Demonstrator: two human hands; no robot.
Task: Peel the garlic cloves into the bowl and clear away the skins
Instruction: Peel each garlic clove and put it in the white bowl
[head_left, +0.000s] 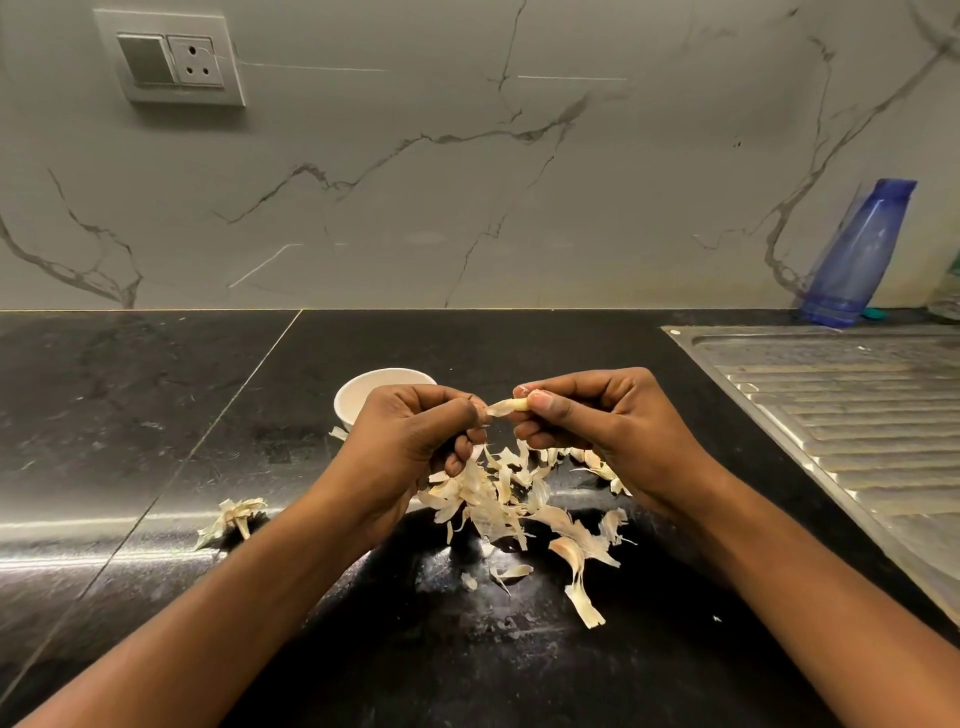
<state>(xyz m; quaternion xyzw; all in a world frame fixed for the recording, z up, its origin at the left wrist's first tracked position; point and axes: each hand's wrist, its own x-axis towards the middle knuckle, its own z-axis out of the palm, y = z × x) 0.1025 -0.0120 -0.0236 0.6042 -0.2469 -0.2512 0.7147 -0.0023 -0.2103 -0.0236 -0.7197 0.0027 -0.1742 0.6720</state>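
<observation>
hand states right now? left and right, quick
Left hand: closed, pinching the loose skin at the clove's end.
Right hand: closed, pinching the garlic clove.

Veined marble wall (467, 156) (socket plate (171, 57) upper left) behind glossy black counter (130, 389)

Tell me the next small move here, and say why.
Probably draw the left hand away to strip the skin flap. The right hand pinches the clove at one end, the left pinches that flap at the other, so peeling looks unfinished. The bowl waits just behind the left hand.
</observation>
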